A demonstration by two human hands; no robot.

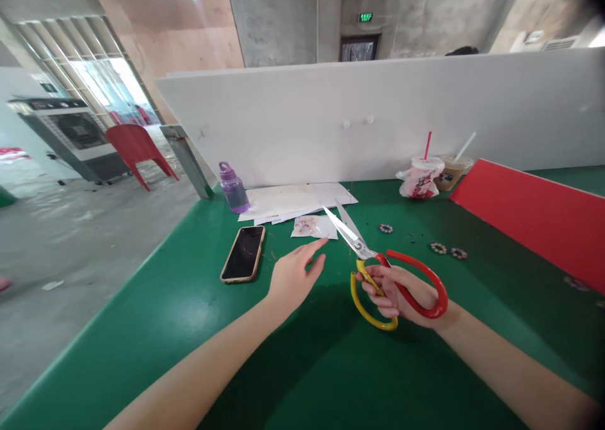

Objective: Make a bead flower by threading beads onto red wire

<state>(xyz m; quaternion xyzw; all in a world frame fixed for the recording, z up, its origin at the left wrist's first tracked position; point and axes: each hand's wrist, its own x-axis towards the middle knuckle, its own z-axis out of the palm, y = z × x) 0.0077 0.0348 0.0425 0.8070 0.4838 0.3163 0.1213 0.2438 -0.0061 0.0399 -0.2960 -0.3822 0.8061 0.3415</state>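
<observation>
Right hand grips the scissors through the red and yellow loop handles, blades slightly parted, tips pointing up-left over the green surface. Blade tips sit just beside a small clear packet with pinkish bits inside. Left hand is empty, fingers loosely extended toward that packet, not touching it. Phone lies face up left of the left hand. White paper sheets and a purple bottle sit behind it. 2 drink cups stand by the white divider. 3 small bead rings lie right of the scissors.
</observation>
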